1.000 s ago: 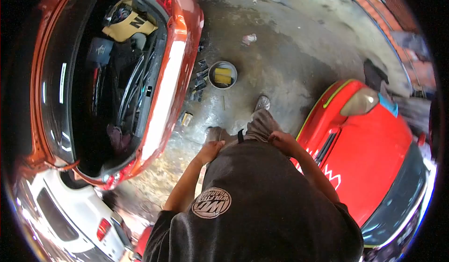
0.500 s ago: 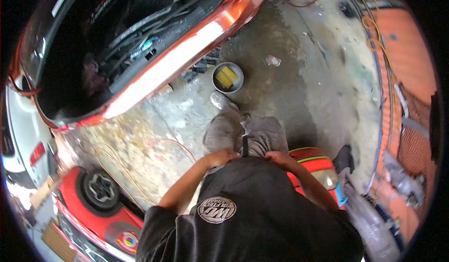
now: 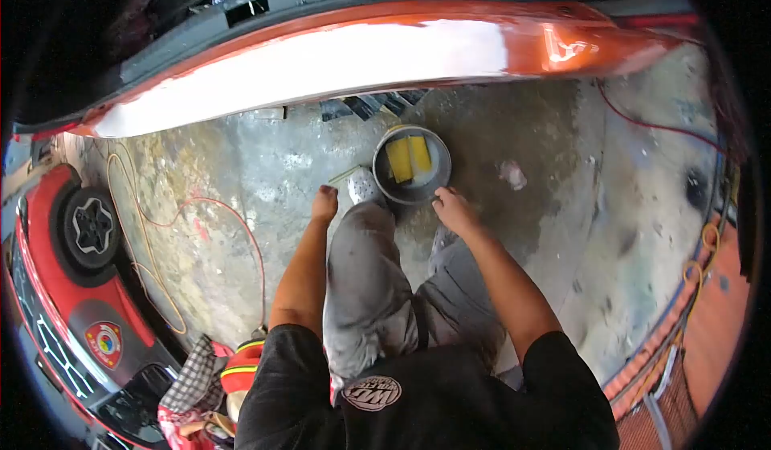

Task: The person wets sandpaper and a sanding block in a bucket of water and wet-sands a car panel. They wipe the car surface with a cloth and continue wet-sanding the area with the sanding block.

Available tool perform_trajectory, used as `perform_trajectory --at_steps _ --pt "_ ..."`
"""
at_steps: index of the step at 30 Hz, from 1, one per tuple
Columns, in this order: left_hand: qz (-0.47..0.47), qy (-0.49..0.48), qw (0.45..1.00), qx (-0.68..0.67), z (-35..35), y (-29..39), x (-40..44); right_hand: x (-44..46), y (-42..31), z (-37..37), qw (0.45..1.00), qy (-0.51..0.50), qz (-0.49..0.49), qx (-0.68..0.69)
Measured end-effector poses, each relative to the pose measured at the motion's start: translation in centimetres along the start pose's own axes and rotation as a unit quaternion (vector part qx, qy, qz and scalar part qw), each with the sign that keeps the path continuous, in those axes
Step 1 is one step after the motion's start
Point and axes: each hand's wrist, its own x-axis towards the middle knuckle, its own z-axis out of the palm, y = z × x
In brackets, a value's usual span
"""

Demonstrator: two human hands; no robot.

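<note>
My left hand (image 3: 324, 204) is closed in a fist beside my left knee. A thin yellowish strip (image 3: 345, 174) shows just beyond it; I cannot tell whether the fist holds it. Curled fingers of my right hand (image 3: 455, 211) are at the near right rim of a round grey bucket (image 3: 377, 178), and whether they grip it is unclear. Inside the bucket lie two yellow sponge-like blocks (image 3: 398, 162). My left shoe (image 3: 364, 186) stands next to the bucket. Across the top runs an orange car bumper (image 3: 590, 48) with a large white patch.
Dark flat pieces (image 3: 361, 107) lie on the floor under the bumper. A red hose (image 3: 241, 217) and a yellow hose (image 3: 132, 201) loop across the floor on the left, near a red car (image 3: 48, 209). A pinkish lump (image 3: 511, 175) sits right of the bucket.
The view has turned toward the bumper and come closer to the bucket. Both hands have left my waist and reached forward, the right one to the bucket's rim.
</note>
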Motion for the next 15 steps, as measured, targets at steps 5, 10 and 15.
perform_trajectory --at_steps 5,10,15 --pt "0.022 -0.107 0.950 0.292 4.8 -3.5 6.4 13.6 5.9 5.3 0.989 -0.010 -0.071 -0.129" --pt "0.048 -0.115 0.889 0.441 8.7 -5.8 11.1 18.6 5.1 6.1 0.952 -0.111 -0.133 -0.253" --pt "0.066 -0.016 0.911 0.408 10.5 -6.4 13.4 21.2 8.1 8.0 0.850 -0.163 -0.170 -0.472"
